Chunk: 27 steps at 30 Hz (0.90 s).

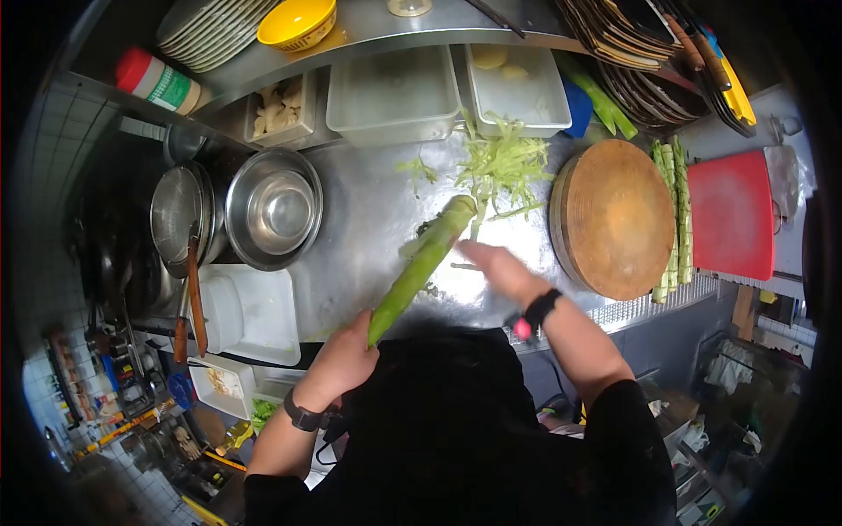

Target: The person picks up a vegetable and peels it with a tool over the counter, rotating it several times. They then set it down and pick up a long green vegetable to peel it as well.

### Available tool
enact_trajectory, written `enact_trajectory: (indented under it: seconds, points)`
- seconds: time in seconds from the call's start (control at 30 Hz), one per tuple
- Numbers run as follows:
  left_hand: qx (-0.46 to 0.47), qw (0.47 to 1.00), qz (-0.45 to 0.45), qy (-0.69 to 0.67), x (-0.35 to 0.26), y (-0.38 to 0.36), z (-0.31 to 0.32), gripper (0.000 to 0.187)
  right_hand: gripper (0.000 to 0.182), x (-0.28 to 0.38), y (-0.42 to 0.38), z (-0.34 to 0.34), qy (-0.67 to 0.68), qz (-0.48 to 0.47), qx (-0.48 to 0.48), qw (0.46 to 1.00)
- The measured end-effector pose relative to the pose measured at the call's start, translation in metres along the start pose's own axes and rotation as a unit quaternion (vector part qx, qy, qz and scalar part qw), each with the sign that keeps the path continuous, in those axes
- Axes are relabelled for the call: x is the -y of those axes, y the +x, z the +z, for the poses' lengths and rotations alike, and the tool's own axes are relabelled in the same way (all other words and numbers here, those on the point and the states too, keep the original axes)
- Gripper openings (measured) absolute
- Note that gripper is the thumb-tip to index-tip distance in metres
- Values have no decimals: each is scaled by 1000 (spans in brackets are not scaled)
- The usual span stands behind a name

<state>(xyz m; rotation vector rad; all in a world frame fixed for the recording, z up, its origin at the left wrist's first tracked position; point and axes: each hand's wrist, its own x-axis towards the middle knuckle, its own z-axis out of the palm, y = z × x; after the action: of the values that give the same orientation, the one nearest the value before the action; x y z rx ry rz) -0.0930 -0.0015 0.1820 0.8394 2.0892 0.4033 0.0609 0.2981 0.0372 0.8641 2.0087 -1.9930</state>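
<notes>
My left hand (340, 361) is closed around the lower end of a long green celtuce stem (419, 273), which slants up and away over the steel counter. Beside the stem's upper part is my right hand (502, 267), blurred by motion. Its fingers look curled, with a thin dark piece showing near them; I cannot make out what it is. Past the stem's far tip lies a heap of pale green peelings (502, 162). A smaller bit of peel (421, 168) rests to its left, and dark scraps lie under the stem.
A round wooden chopping block (614, 219) stands at right, with long green stalks (674, 219) and a red board (732, 215) beyond. Metal bowls (279, 210) and a white tray (272, 316) sit at left. Plastic tubs (395, 123) line the back under a shelf (368, 54).
</notes>
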Motion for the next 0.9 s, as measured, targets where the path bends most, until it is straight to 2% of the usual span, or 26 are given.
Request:
enact_trajectory:
  seconds: [0.03,0.07,0.1,0.13,0.17,0.2,0.23,0.27,0.3,0.33,0.37,0.43,0.47,0.53,0.57,0.63,0.67,0.77,0.8,0.83,0.87,0.9]
  points:
    - [-8,999,29,24,5,-1,3,62,43,7,13,-35,-171,-30,-66,983]
    - [-9,999,28,24,-6,-2,-4,62,44,2,25,-62,-407,-36,-150,900]
    - [44,995,-51,-72,-27,-2,-21,63,46,-22,34,-78,-397,-106,-205,888]
    - [100,972,-131,-167,-37,-5,-31,63,51,-12,28,-80,-416,-70,-179,889]
    - [95,972,-132,-170,-31,-3,-30,63,51,0,26,-77,-418,-75,-177,888]
    - [116,920,-149,-342,-20,-3,-26,63,53,8,17,-64,-356,-141,-191,904]
    - [136,838,-162,-503,-9,-2,-19,64,54,12,7,-49,-289,-203,-205,913]
    - [135,837,-163,-505,-1,3,-12,64,54,14,1,-36,-256,-208,-179,927]
    - [148,739,-178,-632,8,7,-6,65,52,26,-10,-24,-236,-156,-121,951]
    - [158,623,-189,-742,12,9,-2,65,51,31,-17,-9,-227,-201,-93,948]
    - [157,624,-190,-742,12,9,-1,65,50,36,-23,6,-185,-269,-72,942]
    - [190,638,-169,-727,8,10,5,64,51,43,-29,30,-194,-347,-57,916]
    - [191,637,-170,-727,7,10,6,64,51,48,-34,37,-194,-346,-56,916]
    - [160,705,-167,-671,4,8,7,62,53,58,-47,46,-277,-254,18,926]
    - [159,704,-168,-672,2,7,6,62,53,62,-52,46,-278,-254,21,926]
    - [155,713,-139,-670,-4,5,-1,57,55,68,-60,48,-322,-298,80,895]
    - [155,713,-139,-670,-5,5,-2,57,55,70,-63,52,-293,-354,96,883]
    - [163,701,-145,-679,-9,6,-6,62,54,73,-56,46,-294,-378,146,866]
    - [163,704,-152,-674,-10,4,-8,65,52,36,-28,34,-319,-445,93,832]
    - [165,708,-160,-668,-9,2,-8,67,49,3,-2,22,-192,-325,-22,926]
    - [167,707,-160,-668,-8,-2,-7,67,50,28,4,-9,-29,2,-15,999]
    - [167,708,-158,-668,-8,-4,-7,69,51,34,14,-28,-240,-76,-78,965]
